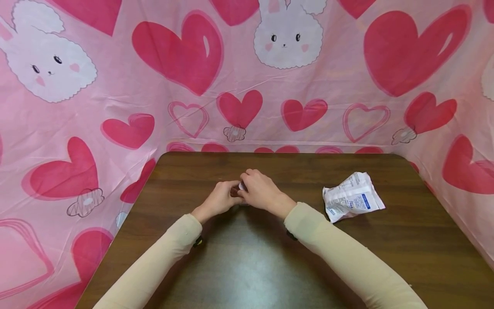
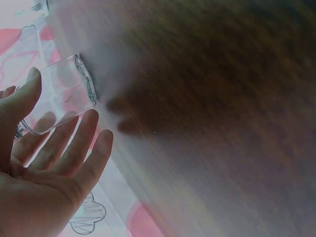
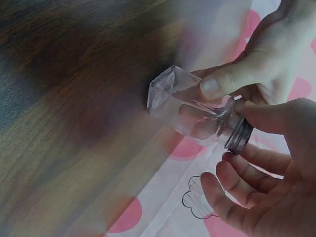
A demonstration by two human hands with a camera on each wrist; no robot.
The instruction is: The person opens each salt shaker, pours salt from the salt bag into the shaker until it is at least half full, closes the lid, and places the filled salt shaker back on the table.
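A small clear square-sided jar [image 3: 190, 111] stands on the tabletop, its base toward the wood in both wrist views. My left hand [image 1: 219, 199] holds the jar's body [image 2: 66, 91], thumb on one side and fingers on the other. At the top, the thumb and fingers of my right hand [image 1: 262, 192] pinch the dark ridged lid [image 3: 240, 135]. Both hands meet over the jar near the back of the table, hiding most of it in the head view. The right hand's other fingers are spread beside the jar.
A crumpled white packet [image 1: 352, 197] with blue print lies to the right on the brown wooden table [image 1: 247, 262]. A pink cloth [image 1: 239, 77] with hearts and rabbits hangs behind and beside the table.
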